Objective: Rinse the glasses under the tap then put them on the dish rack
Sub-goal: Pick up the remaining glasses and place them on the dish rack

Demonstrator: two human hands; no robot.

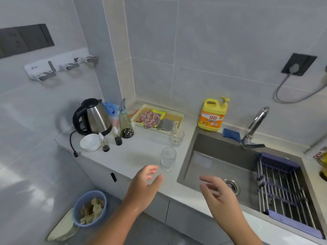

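Observation:
Two clear glasses stand upright on the white counter left of the sink. The nearer glass [168, 158] is just beyond my left hand [145, 186], which hovers open with spread fingers and touches nothing. The farther glass [177, 138] stands by the yellow tray. My right hand [216, 191] is open and empty over the sink's front left corner. The chrome tap [256, 124] rises at the back of the steel sink [203, 152]; no water runs. A metal dish rack [284, 190] with purple ends spans the sink's right half and holds nothing.
A yellow detergent jug [213, 114] and blue sponge [231, 133] sit behind the sink. A tray of cloths [157, 118], kettle [93, 117], white bowl [89, 142] and small bottles [118, 137] crowd the counter's back left. A blue bin [89, 208] stands on the floor.

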